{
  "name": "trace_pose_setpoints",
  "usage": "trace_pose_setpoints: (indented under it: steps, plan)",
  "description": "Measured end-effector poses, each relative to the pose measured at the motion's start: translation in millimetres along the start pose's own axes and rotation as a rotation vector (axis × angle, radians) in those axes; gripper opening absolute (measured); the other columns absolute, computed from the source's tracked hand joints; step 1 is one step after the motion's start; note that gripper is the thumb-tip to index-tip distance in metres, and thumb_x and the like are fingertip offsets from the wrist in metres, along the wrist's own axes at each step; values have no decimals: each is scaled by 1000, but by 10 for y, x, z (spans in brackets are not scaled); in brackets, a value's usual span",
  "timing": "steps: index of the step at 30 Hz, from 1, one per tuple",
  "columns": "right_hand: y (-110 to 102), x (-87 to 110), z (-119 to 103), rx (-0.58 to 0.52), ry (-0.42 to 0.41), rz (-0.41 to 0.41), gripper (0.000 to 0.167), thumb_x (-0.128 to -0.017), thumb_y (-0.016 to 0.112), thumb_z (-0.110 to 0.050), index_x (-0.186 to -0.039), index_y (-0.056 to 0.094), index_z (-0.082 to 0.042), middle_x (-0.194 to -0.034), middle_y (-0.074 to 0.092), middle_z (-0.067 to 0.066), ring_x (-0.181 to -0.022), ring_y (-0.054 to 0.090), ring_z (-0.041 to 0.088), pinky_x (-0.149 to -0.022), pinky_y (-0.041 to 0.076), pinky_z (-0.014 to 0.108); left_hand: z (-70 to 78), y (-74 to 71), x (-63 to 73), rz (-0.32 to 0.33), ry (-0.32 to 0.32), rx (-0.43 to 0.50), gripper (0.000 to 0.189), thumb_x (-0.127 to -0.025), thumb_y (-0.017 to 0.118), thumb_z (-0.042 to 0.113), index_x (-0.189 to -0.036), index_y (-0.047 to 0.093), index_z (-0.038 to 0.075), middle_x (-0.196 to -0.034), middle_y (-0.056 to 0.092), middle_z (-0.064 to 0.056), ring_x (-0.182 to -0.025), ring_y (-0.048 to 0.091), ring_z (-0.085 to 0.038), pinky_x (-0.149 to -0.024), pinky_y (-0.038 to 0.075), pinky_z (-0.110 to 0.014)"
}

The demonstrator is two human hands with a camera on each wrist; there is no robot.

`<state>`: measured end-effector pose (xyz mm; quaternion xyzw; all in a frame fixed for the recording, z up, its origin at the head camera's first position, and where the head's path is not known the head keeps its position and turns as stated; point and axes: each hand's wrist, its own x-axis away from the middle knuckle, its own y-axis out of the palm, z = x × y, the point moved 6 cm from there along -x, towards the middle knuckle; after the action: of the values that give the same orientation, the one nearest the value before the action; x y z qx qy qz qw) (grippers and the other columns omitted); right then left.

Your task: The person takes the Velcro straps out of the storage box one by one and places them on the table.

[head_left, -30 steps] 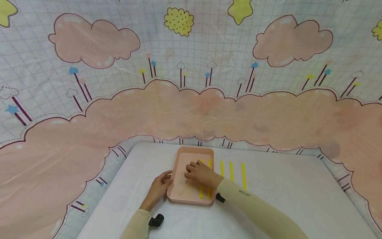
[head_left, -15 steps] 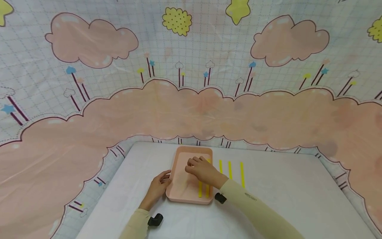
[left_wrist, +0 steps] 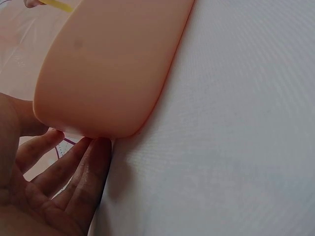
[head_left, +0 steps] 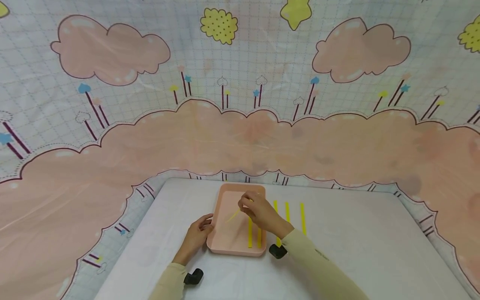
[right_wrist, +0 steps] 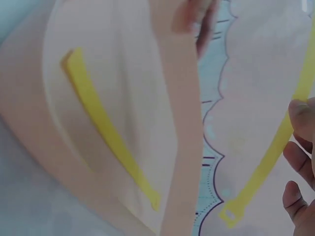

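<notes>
A pink tray (head_left: pixel 237 252) rests on the white table. My left hand (head_left: pixel 198 234) is at its left wall; in the left wrist view the fingertips (left_wrist: pixel 101 145) and thumb touch the tray's outside. Over the tray, my right hand (head_left: pixel 264 214) pinches a thin yellow strap (head_left: pixel 233 215), which slants down to the left. The right wrist view shows the held strap's slotted end (right_wrist: pixel 231 214) hanging free of the fingers. Inside the tray, on its right side, lie two more yellow straps, one nearer the middle (head_left: pixel 250 235) and one by the right wall (head_left: pixel 259 238).
To the tray's right, three yellow straps (head_left: pixel 303 218) lie lengthwise on the white table (head_left: pixel 356 241), one partly behind the right forearm. Black wrist mounts (head_left: pixel 277 251) sit at both wrists. A cartoon-printed curtain (head_left: pixel 240 141) hangs behind the table.
My right hand has shifted right and up a little over the tray, bringing the pinched strap with it. The left hand stays at the tray's wall, and the head view has drifted slightly.
</notes>
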<state>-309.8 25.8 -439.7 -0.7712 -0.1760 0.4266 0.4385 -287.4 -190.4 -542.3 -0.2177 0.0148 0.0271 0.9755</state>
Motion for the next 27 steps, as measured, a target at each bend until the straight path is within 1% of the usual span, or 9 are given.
trace_pose_setpoints:
  steps: [2, 5, 9, 11, 14, 15, 18, 22, 27]
  plan:
    - [-42, 3, -1, -58, -2, 50, 14, -91, 67, -8, -97, 58, -15, -101, 56, -1, -99, 56, 14, -85, 53, 27, 4, 0, -9, -2, 4, 5, 41, -92, 60, 4, -133, 59, 3, -120, 67, -23, -109, 66, -33, -94, 53, -45]
    - [-89, 18, -1, -151, 12, 103, 14, -91, 66, -6, -96, 56, -14, -100, 56, 0, -97, 56, 15, -84, 53, 30, -3, 3, -13, 1, 0, 4, 42, -91, 60, 4, -133, 59, 3, -120, 67, -23, -109, 66, -33, -93, 53, -45]
    - [-117, 57, 7, -264, 69, 129, 14, -91, 65, -5, -94, 54, -14, -100, 55, 0, -95, 56, 15, -84, 53, 37, -3, -1, 10, 1, -7, 8, 41, -92, 61, 4, -133, 59, 3, -120, 67, -23, -109, 66, -33, -93, 53, -44]
    - [-129, 77, 12, -296, 95, 141, 14, -92, 64, -6, -94, 54, -15, -98, 55, 0, -94, 55, 15, -83, 52, 39, -2, -2, 17, 2, -7, 11, 41, -92, 60, 4, -133, 59, 3, -120, 67, -23, -108, 66, -32, -93, 53, -43]
    - [-156, 109, 17, -318, 128, 162, 13, -92, 65, -9, -94, 53, -15, -96, 55, -1, -91, 54, 13, -77, 50, 37, -7, 0, 13, 5, -9, 16, 41, -92, 60, 4, -133, 59, 4, -119, 68, -21, -108, 66, -31, -92, 54, -40]
    - [-167, 120, 18, -326, 139, 169, 14, -92, 65, -9, -94, 53, -15, -95, 55, -2, -90, 54, 12, -76, 49, 36, -5, 1, 9, 4, 2, 13, 41, -92, 60, 4, -133, 59, 3, -119, 68, -22, -107, 66, -31, -91, 54, -39]
    - [-199, 154, 21, -363, 168, 192, 14, -93, 65, -10, -94, 53, -15, -93, 55, -2, -88, 53, 11, -70, 46, 35, -21, 4, -5, 6, -1, 16, 41, -92, 60, 4, -133, 59, 4, -119, 68, -21, -108, 66, -31, -91, 54, -38]
    - [-220, 206, 46, -431, 219, 218, 10, -95, 63, -11, -94, 53, -15, -92, 57, -1, -86, 53, 10, -69, 45, 30, -32, 7, -8, 5, -4, 12, 41, -92, 60, 5, -133, 59, 5, -120, 67, -20, -109, 66, -31, -93, 53, -41]
    - [-219, 275, 100, -504, 329, 238, 6, -94, 63, -14, -95, 57, -12, -90, 61, 1, -84, 54, 10, -70, 44, 21, 4, 2, 28, -5, 5, 26, 41, -93, 60, 4, -134, 58, 3, -121, 66, -24, -111, 65, -34, -94, 53, -44]
